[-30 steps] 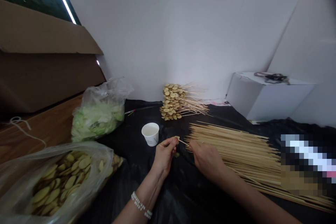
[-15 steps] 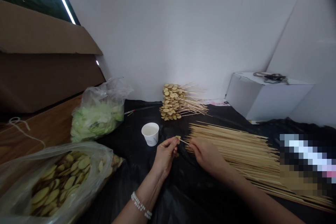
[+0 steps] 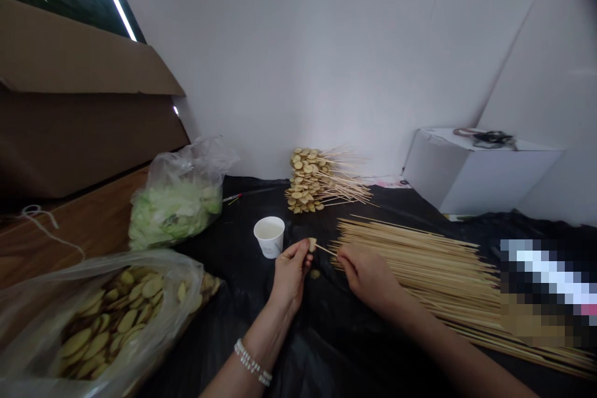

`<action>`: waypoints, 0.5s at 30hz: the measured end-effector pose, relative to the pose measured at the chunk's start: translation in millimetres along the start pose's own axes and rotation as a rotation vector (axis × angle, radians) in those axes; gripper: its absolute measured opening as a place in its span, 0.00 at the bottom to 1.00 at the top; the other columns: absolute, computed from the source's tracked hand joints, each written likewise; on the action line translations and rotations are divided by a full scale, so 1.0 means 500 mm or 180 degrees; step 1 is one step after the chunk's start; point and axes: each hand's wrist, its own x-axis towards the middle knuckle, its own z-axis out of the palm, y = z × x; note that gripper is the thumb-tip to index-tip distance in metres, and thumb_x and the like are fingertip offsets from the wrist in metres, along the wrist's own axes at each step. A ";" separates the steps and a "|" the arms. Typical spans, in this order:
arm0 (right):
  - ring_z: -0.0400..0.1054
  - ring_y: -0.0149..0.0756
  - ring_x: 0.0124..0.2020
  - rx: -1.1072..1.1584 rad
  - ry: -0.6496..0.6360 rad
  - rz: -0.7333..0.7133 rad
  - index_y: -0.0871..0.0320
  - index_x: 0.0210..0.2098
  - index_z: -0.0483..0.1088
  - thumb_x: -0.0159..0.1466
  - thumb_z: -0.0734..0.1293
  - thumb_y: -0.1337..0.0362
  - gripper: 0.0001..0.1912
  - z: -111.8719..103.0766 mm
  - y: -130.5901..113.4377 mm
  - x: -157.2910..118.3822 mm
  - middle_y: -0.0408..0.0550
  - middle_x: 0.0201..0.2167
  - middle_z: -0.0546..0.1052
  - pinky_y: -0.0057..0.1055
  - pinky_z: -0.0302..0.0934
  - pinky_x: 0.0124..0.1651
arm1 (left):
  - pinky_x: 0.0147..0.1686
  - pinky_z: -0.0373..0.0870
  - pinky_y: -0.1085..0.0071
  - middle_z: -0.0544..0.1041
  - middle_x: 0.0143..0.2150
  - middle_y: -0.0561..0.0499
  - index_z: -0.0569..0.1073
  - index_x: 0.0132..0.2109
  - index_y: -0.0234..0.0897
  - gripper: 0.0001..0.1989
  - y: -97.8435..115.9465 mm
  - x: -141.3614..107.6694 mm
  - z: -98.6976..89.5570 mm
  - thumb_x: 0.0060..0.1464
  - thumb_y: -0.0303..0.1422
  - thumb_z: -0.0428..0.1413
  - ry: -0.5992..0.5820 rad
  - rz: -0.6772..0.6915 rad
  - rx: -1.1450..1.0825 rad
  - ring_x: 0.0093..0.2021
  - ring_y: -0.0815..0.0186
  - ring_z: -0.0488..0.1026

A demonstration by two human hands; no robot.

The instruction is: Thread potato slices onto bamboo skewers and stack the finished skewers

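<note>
One bag (image 3: 166,323) of potato slices (image 3: 100,342) lies near left. Beyond its right side, the left hand (image 3: 293,264) pinches a slice (image 3: 312,244) between thumb and fingers; the right hand (image 3: 366,270), curled tight, grips a stick (image 3: 325,250) that meets the slice. Loose sticks (image 3: 420,261) lie right, a cup (image 3: 269,237) stands just beyond the left hand, and skewers (image 3: 308,180) are stacked far centre.

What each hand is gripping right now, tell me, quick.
Left hand: closed, pinching a pale slice.
Right hand: closed, holding a thin stick.
</note>
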 end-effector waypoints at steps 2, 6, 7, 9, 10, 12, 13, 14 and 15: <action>0.67 0.35 0.33 -0.0106 0.0014 0.0019 0.58 0.31 0.67 0.67 0.56 0.68 0.12 0.000 -0.003 -0.001 0.48 0.30 0.74 0.28 0.52 0.36 | 0.20 0.62 0.84 0.76 0.27 0.50 0.80 0.30 0.30 0.17 -0.002 0.002 -0.002 0.34 0.39 0.69 -0.0024 0.0044 0.0104 0.22 0.79 0.63; 0.67 0.35 0.32 -0.0210 -0.0122 0.0063 0.58 0.31 0.67 0.68 0.55 0.68 0.13 -0.001 -0.010 -0.003 0.47 0.29 0.75 0.29 0.50 0.34 | 0.20 0.61 0.83 0.76 0.28 0.50 0.80 0.31 0.31 0.16 -0.007 0.004 -0.005 0.36 0.39 0.67 -0.0049 0.0171 0.0299 0.22 0.78 0.63; 0.68 0.35 0.31 -0.0228 -0.0184 0.0075 0.58 0.31 0.67 0.68 0.54 0.68 0.13 -0.001 -0.011 -0.003 0.47 0.29 0.75 0.29 0.50 0.34 | 0.21 0.61 0.83 0.76 0.28 0.49 0.80 0.31 0.31 0.16 -0.008 0.005 -0.006 0.37 0.40 0.67 -0.0061 0.0209 0.0351 0.22 0.78 0.63; 0.68 0.35 0.31 -0.0259 -0.0274 0.0084 0.58 0.32 0.67 0.68 0.54 0.68 0.13 -0.001 -0.013 -0.004 0.47 0.30 0.76 0.29 0.49 0.33 | 0.21 0.61 0.83 0.76 0.28 0.49 0.80 0.30 0.31 0.16 -0.009 0.005 -0.007 0.38 0.40 0.66 -0.0080 0.0268 0.0451 0.22 0.77 0.63; 0.68 0.35 0.31 -0.0266 -0.0297 0.0084 0.58 0.32 0.67 0.68 0.54 0.68 0.13 -0.001 -0.013 -0.004 0.48 0.30 0.76 0.29 0.49 0.33 | 0.21 0.61 0.83 0.76 0.27 0.49 0.80 0.30 0.31 0.16 -0.010 0.005 -0.007 0.38 0.40 0.66 -0.0086 0.0278 0.0492 0.22 0.77 0.63; 0.68 0.36 0.32 -0.0274 -0.0296 0.0089 0.58 0.32 0.67 0.68 0.54 0.68 0.12 0.000 -0.014 -0.004 0.48 0.30 0.76 0.29 0.49 0.33 | 0.21 0.60 0.82 0.76 0.27 0.49 0.80 0.30 0.31 0.15 -0.011 0.005 -0.007 0.38 0.41 0.66 -0.0091 0.0287 0.0550 0.22 0.77 0.63; 0.68 0.36 0.32 -0.0280 -0.0272 0.0085 0.58 0.32 0.67 0.68 0.54 0.68 0.12 0.001 -0.013 -0.004 0.48 0.30 0.76 0.29 0.49 0.33 | 0.21 0.60 0.82 0.76 0.27 0.49 0.80 0.30 0.31 0.15 -0.012 0.005 -0.007 0.38 0.41 0.66 -0.0090 0.0299 0.0578 0.22 0.77 0.63; 0.68 0.36 0.32 -0.0288 -0.0231 0.0077 0.58 0.32 0.67 0.68 0.55 0.68 0.12 0.002 -0.013 -0.004 0.48 0.30 0.76 0.29 0.49 0.33 | 0.21 0.60 0.82 0.76 0.27 0.49 0.80 0.30 0.31 0.15 -0.012 0.005 -0.007 0.39 0.41 0.66 -0.0090 0.0317 0.0606 0.22 0.77 0.63; 0.68 0.36 0.32 -0.0298 -0.0189 0.0061 0.58 0.32 0.67 0.67 0.55 0.69 0.12 0.003 -0.013 -0.004 0.48 0.30 0.75 0.29 0.49 0.33 | 0.21 0.60 0.82 0.76 0.27 0.49 0.80 0.29 0.32 0.15 -0.013 0.004 -0.007 0.39 0.41 0.66 -0.0091 0.0343 0.0634 0.22 0.77 0.63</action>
